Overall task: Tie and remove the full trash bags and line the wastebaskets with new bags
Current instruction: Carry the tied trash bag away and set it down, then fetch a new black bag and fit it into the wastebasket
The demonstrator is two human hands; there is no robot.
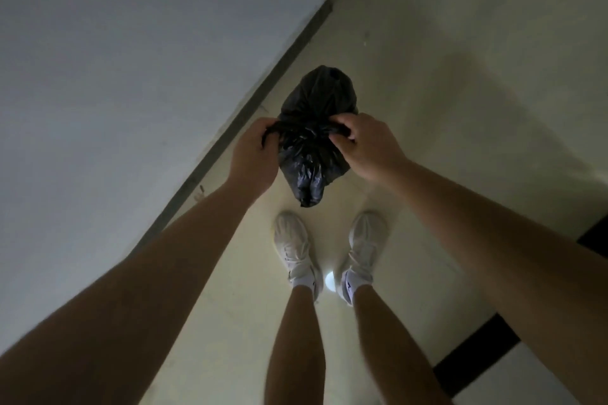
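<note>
A full black trash bag (pixel 314 138) hangs in front of me above the pale floor, held up between both hands. My left hand (pixel 253 154) grips a twisted strand of the bag's top on the left side. My right hand (pixel 365 145) pinches the other strand on the right. The two strands are stretched apart across the gathered neck of the bag. No wastebasket is in view.
A grey wall (pixel 131 76) with a dark baseboard (pixel 237 128) runs diagonally on my left. My feet in white shoes (pixel 292 246) stand on the cream floor (pixel 460 76) just below the bag. A dark strip (pixel 477 355) crosses the floor at lower right.
</note>
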